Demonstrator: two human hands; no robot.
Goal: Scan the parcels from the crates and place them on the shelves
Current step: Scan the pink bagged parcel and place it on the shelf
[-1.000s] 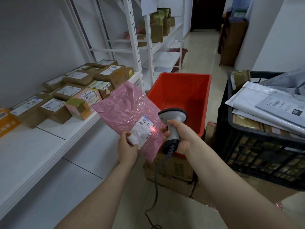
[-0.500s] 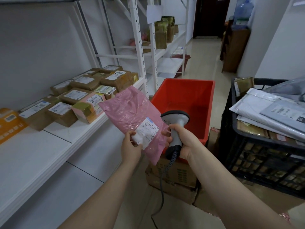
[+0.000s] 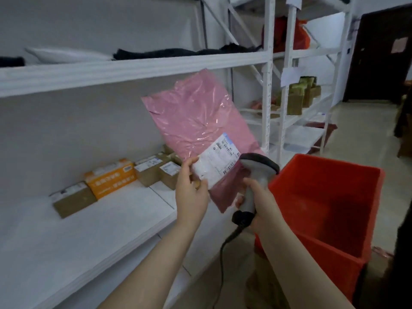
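My left hand (image 3: 192, 192) grips a pink plastic mailer parcel (image 3: 196, 123) by its lower edge, thumb on the white shipping label (image 3: 217, 162). The parcel is raised in front of the white shelf unit, its top near the upper shelf board (image 3: 111, 72). My right hand (image 3: 262, 205) holds a grey corded barcode scanner (image 3: 258, 172) just right of the label, its head against the parcel. A red crate (image 3: 334, 175) stands at the right and no parcels show in its visible part.
The middle shelf (image 3: 100, 224) carries cardboard boxes (image 3: 71, 198) and an orange box (image 3: 111, 178) at the back. The upper shelf holds black and white soft parcels (image 3: 169, 52). A second shelf bay (image 3: 298, 99) with olive boxes lies further along. A dark door (image 3: 379, 56) closes the corridor.
The view has tilted up and left, bringing the upper shelf into sight. My left hand has lifted the pink parcel higher. The black crate has left the view.
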